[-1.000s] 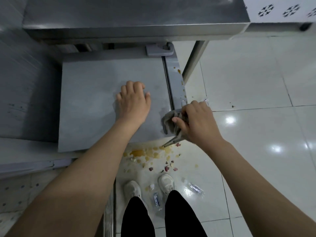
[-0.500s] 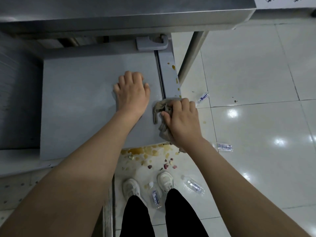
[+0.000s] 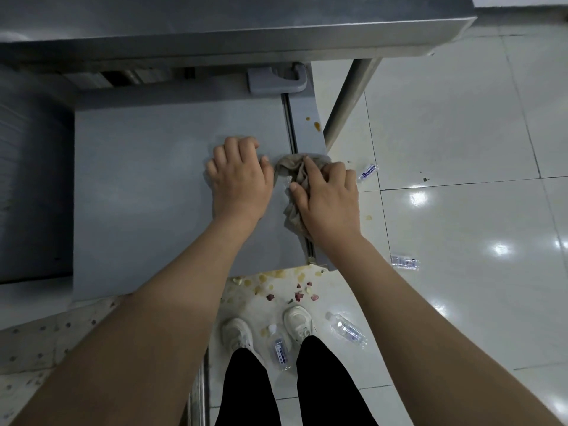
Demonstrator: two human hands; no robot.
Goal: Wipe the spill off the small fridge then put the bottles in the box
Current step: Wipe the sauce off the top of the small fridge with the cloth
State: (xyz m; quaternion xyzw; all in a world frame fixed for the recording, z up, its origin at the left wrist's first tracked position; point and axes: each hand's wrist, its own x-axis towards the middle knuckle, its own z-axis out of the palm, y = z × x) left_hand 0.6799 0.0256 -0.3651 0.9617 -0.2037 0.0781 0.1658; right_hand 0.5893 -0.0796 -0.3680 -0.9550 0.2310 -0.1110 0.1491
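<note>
While bunched, rag (image 3: pixel 290 175) beneath right fingers (image 3: pixel 313 176).

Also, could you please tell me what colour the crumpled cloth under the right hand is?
The crumpled cloth is greyish beige; the head view shows it best.

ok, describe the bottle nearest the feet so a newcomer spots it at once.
Below the grey fridge top, the tiled floor holds two white shoes. The clear bottle lies between them. Only it is between the shoes; the next bottle lies right of both.
</note>
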